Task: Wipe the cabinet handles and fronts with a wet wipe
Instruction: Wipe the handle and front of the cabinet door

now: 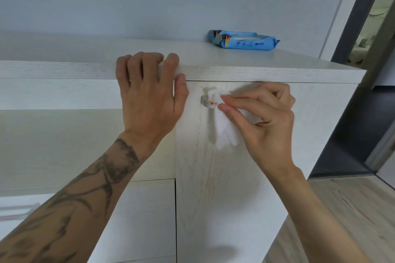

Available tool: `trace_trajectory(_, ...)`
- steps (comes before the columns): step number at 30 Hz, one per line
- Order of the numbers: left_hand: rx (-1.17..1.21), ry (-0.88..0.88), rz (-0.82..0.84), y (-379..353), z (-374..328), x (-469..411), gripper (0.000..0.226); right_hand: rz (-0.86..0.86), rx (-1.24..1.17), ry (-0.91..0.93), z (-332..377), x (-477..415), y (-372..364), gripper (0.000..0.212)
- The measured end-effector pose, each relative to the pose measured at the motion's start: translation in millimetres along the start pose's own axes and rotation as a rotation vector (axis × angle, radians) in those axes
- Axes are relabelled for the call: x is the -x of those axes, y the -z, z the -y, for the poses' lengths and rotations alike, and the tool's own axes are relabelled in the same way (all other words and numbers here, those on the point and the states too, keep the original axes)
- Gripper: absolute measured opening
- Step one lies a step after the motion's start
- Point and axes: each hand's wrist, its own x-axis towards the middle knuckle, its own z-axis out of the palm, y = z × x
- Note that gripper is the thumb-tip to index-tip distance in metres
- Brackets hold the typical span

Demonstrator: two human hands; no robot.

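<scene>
A pale wood-grain cabinet door (224, 177) fills the middle of the view. Its metal handle (204, 101) sits near the door's top left corner and carries an orange smear. My right hand (265, 117) pinches a white wet wipe (224, 130) between thumb and fingers and presses it against the handle; the wipe's loose end hangs down. A small orange spot marks the door just above the handle. My left hand (149, 94) grips the front edge of the cabinet top (256, 70), fingers curled over it, thumb on the door's upper corner.
A blue pack of wet wipes (243, 40) lies on the cabinet top at the back right. Left of the door are drawer fronts (64, 145). A dark doorway (363, 70) and wooden floor (342, 209) lie to the right.
</scene>
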Motion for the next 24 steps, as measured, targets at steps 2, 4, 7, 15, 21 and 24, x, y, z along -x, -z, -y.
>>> trace_trajectory(2,-0.008,-0.002,0.001,-0.2,-0.1,-0.2,0.038,0.036,-0.006,0.020,4.0,-2.9,-5.2,0.013)
trace_trajectory(4,-0.009,-0.004,0.003,-0.4,0.6,-0.5,0.039,0.050,0.015,0.022,-2.0,-2.7,3.7,0.013)
trace_trajectory(7,-0.015,-0.009,0.001,0.0,0.3,-0.4,0.039,0.008,0.026,-0.037,-7.3,1.9,16.4,0.012)
trace_trajectory(15,-0.008,-0.011,-0.005,-1.6,0.7,-0.4,0.035,0.021,0.020,-0.026,4.2,-0.4,1.5,0.011)
trace_trajectory(21,0.007,-0.005,-0.008,-2.4,0.7,0.2,0.031,0.006,0.027,-0.043,19.8,-2.5,-16.3,0.009)
trace_trajectory(24,0.015,-0.002,-0.008,-2.1,1.2,-0.3,0.030,-0.030,0.051,-0.042,16.8,0.3,-15.3,0.005)
